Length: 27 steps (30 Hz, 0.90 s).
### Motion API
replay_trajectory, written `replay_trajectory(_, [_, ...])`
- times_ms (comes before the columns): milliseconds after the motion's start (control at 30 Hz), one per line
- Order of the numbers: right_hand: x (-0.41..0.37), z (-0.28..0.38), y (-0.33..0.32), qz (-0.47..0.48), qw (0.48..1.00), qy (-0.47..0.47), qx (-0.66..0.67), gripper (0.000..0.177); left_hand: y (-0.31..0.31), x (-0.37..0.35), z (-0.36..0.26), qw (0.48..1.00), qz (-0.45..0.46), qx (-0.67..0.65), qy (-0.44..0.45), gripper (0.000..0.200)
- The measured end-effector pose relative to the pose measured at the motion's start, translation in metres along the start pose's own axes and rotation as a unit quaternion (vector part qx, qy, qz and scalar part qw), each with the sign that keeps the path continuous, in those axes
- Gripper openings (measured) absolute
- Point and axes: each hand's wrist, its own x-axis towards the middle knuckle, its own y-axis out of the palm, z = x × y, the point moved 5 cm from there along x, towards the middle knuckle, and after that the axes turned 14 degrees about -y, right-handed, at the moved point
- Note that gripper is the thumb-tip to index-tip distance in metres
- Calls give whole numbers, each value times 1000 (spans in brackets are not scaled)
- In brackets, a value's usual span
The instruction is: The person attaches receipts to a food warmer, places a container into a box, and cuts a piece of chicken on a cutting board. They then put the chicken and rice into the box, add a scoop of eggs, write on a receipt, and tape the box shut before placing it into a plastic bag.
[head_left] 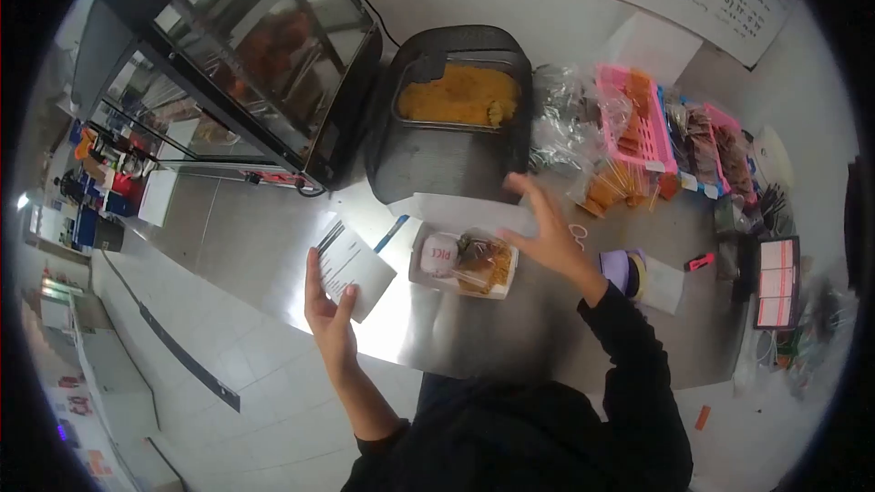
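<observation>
My left hand holds a white printed card by its lower left part, thumb on the front. My right hand is raised with fingers apart and holds nothing, just over the right side of an open white box. Inside the box are a round wrapped packet with red lettering, a small clear bag with dark contents, and orange-brown food. The box's lid stands up at the back. A blue pen lies between the card and the box.
Behind the box stands a black pan with a tray of yellow food. A glass display case is at the left. Pink baskets of packets, clear bags, purple tape rolls and a pink marker lie at the right.
</observation>
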Motion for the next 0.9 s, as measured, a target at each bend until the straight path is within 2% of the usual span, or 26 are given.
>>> replay_trajectory(33, [-2, 0, 15, 115, 991, 36, 66, 46, 4, 6, -4, 1000, 12, -11, -2, 63])
replay_trajectory(100, [-18, 7, 39, 333, 917, 108, 191, 50, 14, 20, -10, 997, 52, -50, -9, 62])
replay_trajectory(167, [-40, 21, 64, 432, 894, 56, 104, 50, 28, 41, -2, 986, 77, -146, -33, 62])
replay_trajectory(200, [-58, 19, 78, 416, 907, 7, 67, 50, 40, 52, 7, 978, 81, -187, -46, 62])
replay_trajectory(267, [-87, 4, 100, 382, 919, -93, -9, 49, 67, 69, 37, 986, 4, -156, -56, 59])
replay_trajectory(333, [-74, -16, 94, 326, 930, 84, 145, 48, 87, 78, 74, 994, -70, 51, 64, 58])
replay_trajectory(367, [-70, -25, 91, 288, 916, 171, 221, 48, 93, 81, 95, 992, -75, 71, 76, 58])
replay_trajectory(433, [-66, -79, 82, 21, 960, 227, 161, 51, 98, 82, 129, 986, -81, 107, 103, 58])
replay_trajectory(467, [-70, -106, 74, -114, 954, 247, 128, 53, 98, 83, 142, 992, -58, 75, 85, 58])
replay_trajectory(500, [-74, -131, 78, -133, 902, 341, 230, 55, 96, 82, 154, 996, -35, 44, 66, 59])
replay_trajectory(567, [-73, -161, 87, -158, 737, 507, 417, 59, 97, 81, 160, 1000, 3, 3, 24, 64])
replay_trajectory(667, [-62, -165, 89, -139, 731, 516, 423, 54, 98, 80, 150, 999, -1, 9, 38, 55])
replay_trajectory(767, [-65, -184, 90, -142, 733, 536, 394, 50, 96, 78, 161, 968, 1, 186, 171, 39])
replay_trajectory(867, [-3, -124, 60, -185, 818, 386, 385, 42, 112, 60, 153, 945, 153, 220, 187, 25])
replay_trajectory(900, [18, -106, 54, -179, 836, 344, 388, 41, 115, 58, 154, 939, 170, 222, 199, 25])
